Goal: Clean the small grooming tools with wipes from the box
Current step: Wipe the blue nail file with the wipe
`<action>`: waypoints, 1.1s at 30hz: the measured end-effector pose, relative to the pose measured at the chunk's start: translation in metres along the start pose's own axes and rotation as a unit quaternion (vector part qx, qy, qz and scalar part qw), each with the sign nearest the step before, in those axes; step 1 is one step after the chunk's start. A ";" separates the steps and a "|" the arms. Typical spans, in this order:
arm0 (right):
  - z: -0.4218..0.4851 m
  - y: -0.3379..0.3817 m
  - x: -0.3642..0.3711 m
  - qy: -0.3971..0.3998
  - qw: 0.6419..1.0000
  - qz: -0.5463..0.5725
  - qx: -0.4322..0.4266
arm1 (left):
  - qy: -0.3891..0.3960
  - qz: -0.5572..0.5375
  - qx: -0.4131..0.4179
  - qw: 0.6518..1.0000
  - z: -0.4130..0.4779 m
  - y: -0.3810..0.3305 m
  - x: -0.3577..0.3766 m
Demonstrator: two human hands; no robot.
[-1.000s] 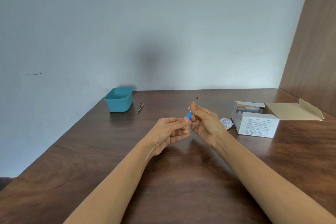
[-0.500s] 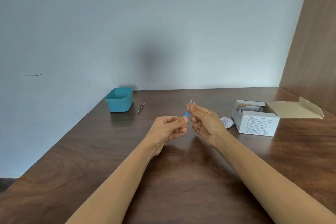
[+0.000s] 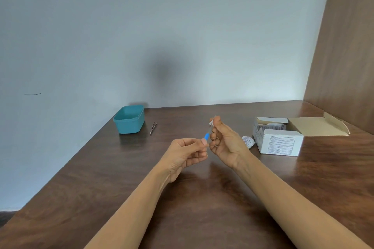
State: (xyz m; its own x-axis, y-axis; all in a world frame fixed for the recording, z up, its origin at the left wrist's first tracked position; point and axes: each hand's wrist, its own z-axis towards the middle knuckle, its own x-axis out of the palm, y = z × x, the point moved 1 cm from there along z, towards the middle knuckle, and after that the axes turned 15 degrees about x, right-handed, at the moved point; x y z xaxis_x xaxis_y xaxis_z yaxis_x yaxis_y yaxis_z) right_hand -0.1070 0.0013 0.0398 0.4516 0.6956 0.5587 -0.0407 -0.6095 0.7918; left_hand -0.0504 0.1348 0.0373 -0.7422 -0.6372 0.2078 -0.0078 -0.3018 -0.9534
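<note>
The blue-handled grooming tool (image 3: 206,137) is held in the air over the middle of the wooden table (image 3: 202,198). The left hand (image 3: 186,153) pinches its handle at the fingertips while the right hand (image 3: 226,143) pinches a white wipe (image 3: 212,121) round its thin upper end, so wiping of this item is judged under way, not finished. The tweezers (image 3: 153,128) lie just beside the teal tub (image 3: 129,126), cleaned or not cannot be told, and the open wipe box (image 3: 280,143) with a torn sachet (image 3: 248,141) just beside it sits to the right, apart from both hands; nothing appears to obstruct the work
</note>
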 end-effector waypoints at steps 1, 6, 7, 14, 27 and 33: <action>0.000 0.000 0.001 0.006 1.000 0.009 0.000 | 0.002 -0.003 -0.001 1.000 0.000 -0.001 0.000; 0.000 0.004 0.002 0.032 0.998 0.053 -0.012 | 0.011 -0.016 -0.011 1.000 -0.001 -0.002 0.001; 0.000 0.006 0.001 0.038 0.997 0.066 -0.014 | 0.012 -0.014 -0.013 1.000 -0.001 -0.001 0.000; 0.005 0.020 -0.013 0.004 0.995 0.097 -0.028 | -0.036 0.001 -0.013 0.999 0.001 0.002 -0.004; 0.018 -0.024 -0.002 -0.005 0.997 -0.077 -0.022 | -0.274 0.406 0.127 0.862 0.006 -0.038 -0.056; 0.047 -0.022 0.008 -0.026 0.994 -0.102 -0.038 | -0.341 0.526 0.101 0.772 0.018 -0.077 -0.109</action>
State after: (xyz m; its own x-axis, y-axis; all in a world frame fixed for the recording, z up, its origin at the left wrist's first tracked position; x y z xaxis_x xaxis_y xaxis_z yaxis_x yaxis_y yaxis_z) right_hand -0.0607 0.0027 0.0151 0.5020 0.7806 0.3725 -0.0100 -0.4254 0.9049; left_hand 0.0435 0.2149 0.0920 0.2601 -0.8096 -0.5262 0.5141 0.5774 -0.6342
